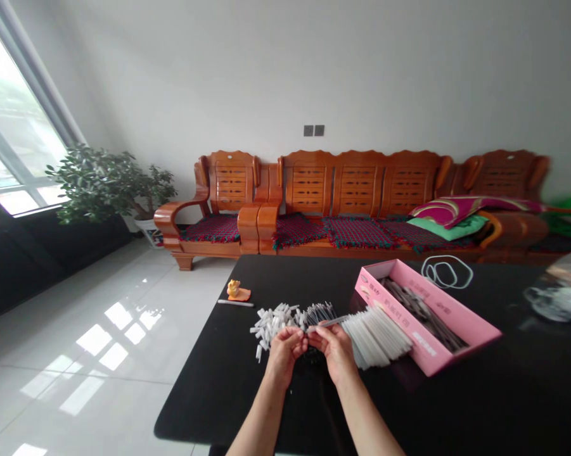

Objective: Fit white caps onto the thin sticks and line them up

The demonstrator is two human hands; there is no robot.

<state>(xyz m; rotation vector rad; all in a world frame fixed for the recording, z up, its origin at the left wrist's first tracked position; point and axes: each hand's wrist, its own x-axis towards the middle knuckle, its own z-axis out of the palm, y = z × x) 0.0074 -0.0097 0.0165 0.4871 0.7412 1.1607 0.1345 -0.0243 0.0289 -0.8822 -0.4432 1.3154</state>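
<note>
My left hand (288,350) and my right hand (333,349) meet close together over the black table. Between the thumb and fingers of my right hand is a thin grey tube (335,321), pointing up to the right. My left hand is closed in a pinch at the tube's near end; what it grips is too small to make out. Just beyond my left hand lies a pile of short white plastic pieces (276,320). Thin dark rods with pale tips (320,311) lie behind my hands, partly covered. Long translucent white tubes (378,337) are stacked beside my right hand.
A pink box (475,332) holding dark grey sticks (425,313) stands on the right. White loops (447,272) lie behind it. A small yellow figurine (234,289) and a pale stick (236,304) are near the table's left edge. A clear plastic bag (565,285) lies far right.
</note>
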